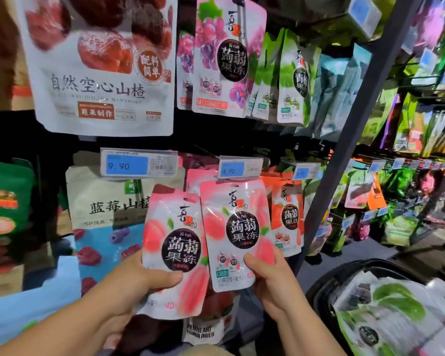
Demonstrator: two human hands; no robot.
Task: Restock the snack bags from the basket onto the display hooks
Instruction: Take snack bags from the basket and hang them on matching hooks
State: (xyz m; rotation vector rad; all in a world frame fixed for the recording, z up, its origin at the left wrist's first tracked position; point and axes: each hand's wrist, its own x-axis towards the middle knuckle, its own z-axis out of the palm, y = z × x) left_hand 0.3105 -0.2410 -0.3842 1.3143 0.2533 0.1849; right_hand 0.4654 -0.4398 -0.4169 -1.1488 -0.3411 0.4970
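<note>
My left hand (141, 286) grips a pink peach jelly bag (175, 242) by its lower left side, thumb across the front. Just to its right, my right hand (270, 281) pinches the lower right corner of a second peach jelly bag (235, 227), whose top reaches up under the 4.90 price tag (238, 168). More pink bags hang behind it on that hook. At the lower right stands the black basket (321, 286), holding several green and white snack bags (396, 312).
Grape jelly bags (221, 60) and green jelly bags (290, 78) hang on the row above. A large hawthorn bag (100, 65) hangs upper left, a blueberry hawthorn bag (106, 201) below the 9.90 tag. A dark upright post (357, 119) divides off the racks on the right.
</note>
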